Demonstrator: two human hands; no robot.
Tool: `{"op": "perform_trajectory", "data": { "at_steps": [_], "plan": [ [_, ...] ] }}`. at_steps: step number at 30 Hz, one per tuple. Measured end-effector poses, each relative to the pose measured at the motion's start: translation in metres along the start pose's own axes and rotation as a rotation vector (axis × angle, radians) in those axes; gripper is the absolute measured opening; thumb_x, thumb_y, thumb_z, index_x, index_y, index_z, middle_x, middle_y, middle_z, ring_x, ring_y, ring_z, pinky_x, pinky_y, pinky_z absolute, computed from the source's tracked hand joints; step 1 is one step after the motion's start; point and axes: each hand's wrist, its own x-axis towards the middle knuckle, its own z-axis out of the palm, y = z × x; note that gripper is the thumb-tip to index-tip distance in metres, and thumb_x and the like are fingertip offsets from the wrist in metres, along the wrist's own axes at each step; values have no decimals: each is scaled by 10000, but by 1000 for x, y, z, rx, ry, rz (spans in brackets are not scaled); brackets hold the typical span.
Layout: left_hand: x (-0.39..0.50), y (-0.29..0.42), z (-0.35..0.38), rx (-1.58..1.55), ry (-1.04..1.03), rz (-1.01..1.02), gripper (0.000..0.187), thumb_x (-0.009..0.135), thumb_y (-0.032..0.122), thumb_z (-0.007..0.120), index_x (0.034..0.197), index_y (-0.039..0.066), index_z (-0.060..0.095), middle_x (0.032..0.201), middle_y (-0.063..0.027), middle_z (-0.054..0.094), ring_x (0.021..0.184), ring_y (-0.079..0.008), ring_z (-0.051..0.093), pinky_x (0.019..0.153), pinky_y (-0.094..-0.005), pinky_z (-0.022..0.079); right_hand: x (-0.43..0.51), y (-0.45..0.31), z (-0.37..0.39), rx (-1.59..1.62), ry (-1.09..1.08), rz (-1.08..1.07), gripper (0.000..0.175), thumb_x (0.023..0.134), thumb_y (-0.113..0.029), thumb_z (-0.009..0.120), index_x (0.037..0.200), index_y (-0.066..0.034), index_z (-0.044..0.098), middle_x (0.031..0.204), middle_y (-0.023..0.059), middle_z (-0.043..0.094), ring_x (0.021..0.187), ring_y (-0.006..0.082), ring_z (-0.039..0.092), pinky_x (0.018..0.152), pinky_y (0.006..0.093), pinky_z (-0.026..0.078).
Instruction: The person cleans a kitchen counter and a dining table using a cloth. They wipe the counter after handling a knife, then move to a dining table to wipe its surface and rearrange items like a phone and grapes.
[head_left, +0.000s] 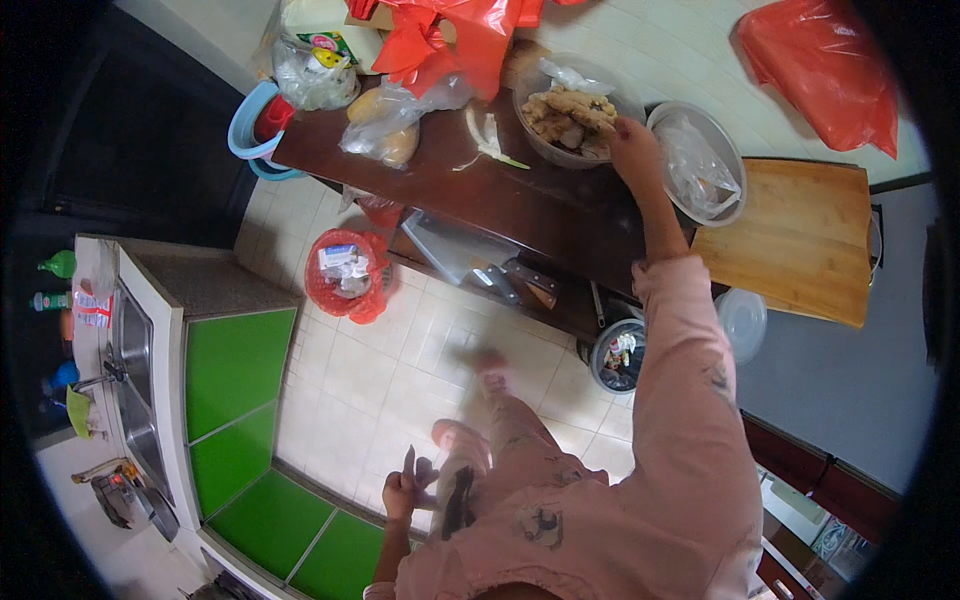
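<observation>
My right hand (636, 148) reaches over the rim of a clear plastic bowl (559, 154) on the dark wooden shelf top. Its fingertips meet the end of a knobbly ginger root (574, 109); whether they grip it is hidden. A crumpled clear bag lies in the same bowl, behind the ginger. Just right of this hand stands a pale oval basin (739, 199) with a clear plastic bag (694, 165) inside. Low at my left side hangs my left hand (401, 491), fingers apart, with nothing visible in it.
Scallion pieces (487, 139) and a bagged yellowish food (394, 135) lie on the shelf top (555, 210). Knives (495, 281) rest on the shelf below. A wooden cutting board (795, 232) is at right. Two waste bins (349, 274) (619, 356) stand on the floor.
</observation>
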Motion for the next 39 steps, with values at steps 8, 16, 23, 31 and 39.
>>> {"op": "perform_trajectory", "data": {
  "at_steps": [8, 16, 23, 31, 39],
  "plan": [
    [-6, 2, 11, -8, -41, -18, 324, 960, 270, 535, 741, 31, 526, 651, -28, 518, 612, -108, 470, 543, -311, 411, -264, 21, 12, 293, -575, 537, 137, 855, -138, 615, 929, -46, 686, 907, 170, 674, 833, 339, 650, 753, 414, 513],
    [-17, 105, 16, -402, -86, -41, 276, 989, 295, 524, 828, 74, 564, 679, 30, 492, 606, -68, 443, 539, -237, 380, -414, -74, 12, 859, -1566, 1056, 474, 903, -243, 640, 1321, -99, 471, 1056, 77, 629, 755, 171, 616, 621, 315, 533],
    [-35, 162, 36, -468, -187, 333, 117, 935, 31, 575, 1047, 65, 568, 945, -1, 606, 886, -99, 568, 770, -246, 482, -380, -222, -5, 1006, -1572, 292, 431, 932, -236, 630, 1286, -11, 532, 1089, 43, 612, 928, 103, 574, 800, 262, 477],
    [-95, 138, -21, -1216, -31, 43, 122, 978, 169, 539, 1033, 62, 559, 1025, -90, 629, 883, -182, 638, 788, -324, 557, -377, -266, -24, 500, -1295, -335, 174, 840, -120, 682, 999, -50, 689, 993, 78, 647, 844, 191, 632, 690, 328, 506],
    [-167, 53, -27, -1547, -38, 250, 358, 1007, 321, 471, 1249, 68, 544, 1189, -34, 606, 1026, -134, 593, 914, -295, 484, -449, -375, -116, 593, -1128, -1214, 109, 716, -72, 694, 808, -30, 653, 874, 142, 560, 828, 322, 556, 680, 400, 452]
  ]
}}
